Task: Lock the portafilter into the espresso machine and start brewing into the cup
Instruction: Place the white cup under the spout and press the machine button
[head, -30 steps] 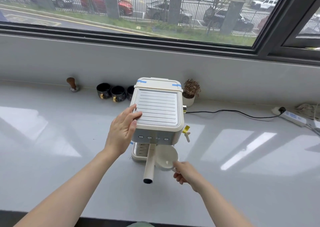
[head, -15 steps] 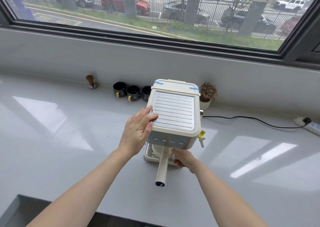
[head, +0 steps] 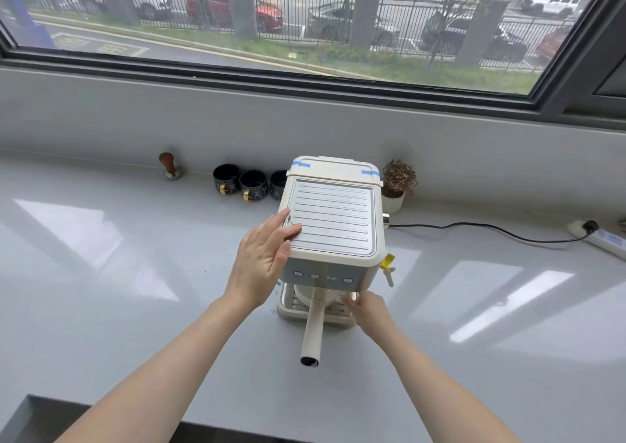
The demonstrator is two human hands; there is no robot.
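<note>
Cream plastic espresso machine (head: 333, 226), one, stands on the grey counter (head: 135, 273) below the window (head: 305, 22); ribbed metal top plate, two strips of blue tape at the back corners, four buttons in a row on the front panel; one portafilter (head: 313, 327) sits under the front panel, its cream handle pointing straight toward the camera, dark end cap nearest; one white cup (head: 306, 298) on the drip tray (head: 288, 307) beneath it, mostly hidden by the handle and the machine's overhang; one steam wand (head: 389, 275) with a yellow tag on the machine's right side; behind, three black cups (head: 252, 185) with gold handles in a row along the wall, the third partly hidden by the machine; one tamper (head: 168, 166) with a wooden knob to their left; one small potted plant (head: 397, 185) just right of the machine; one black cable (head: 491, 231) running to one power strip (head: 606, 241) at far right; left hand (head: 262, 259) flat and spread, palm against the machine's left side, fingertips over the top edge, gripping nothing; right hand (head: 367, 309) low at the tray's right front, fingers reaching in toward the cup; cannot tell whether they grip it.
</note>
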